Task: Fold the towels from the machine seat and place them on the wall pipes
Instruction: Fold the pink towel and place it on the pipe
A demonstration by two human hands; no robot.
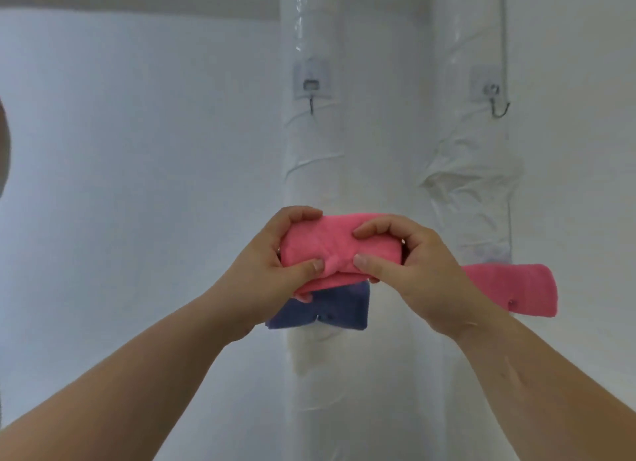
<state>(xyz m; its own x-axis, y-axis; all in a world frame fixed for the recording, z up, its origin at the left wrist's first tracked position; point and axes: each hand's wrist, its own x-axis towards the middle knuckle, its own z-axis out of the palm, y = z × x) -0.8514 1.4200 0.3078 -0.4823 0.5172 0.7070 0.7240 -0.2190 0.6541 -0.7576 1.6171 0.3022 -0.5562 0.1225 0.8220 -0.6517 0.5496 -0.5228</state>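
Left hand (pixel 275 261) and right hand (pixel 406 264) both grip the folded pink towel (pixel 323 243); loosening either could unfold it before it reaches the pipe (pixel 316 151).

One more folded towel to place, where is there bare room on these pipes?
Left pipe: bare between left hook and the held towel. Right pipe: bare between right hook and the pink towel. Crowded around the blue towel.
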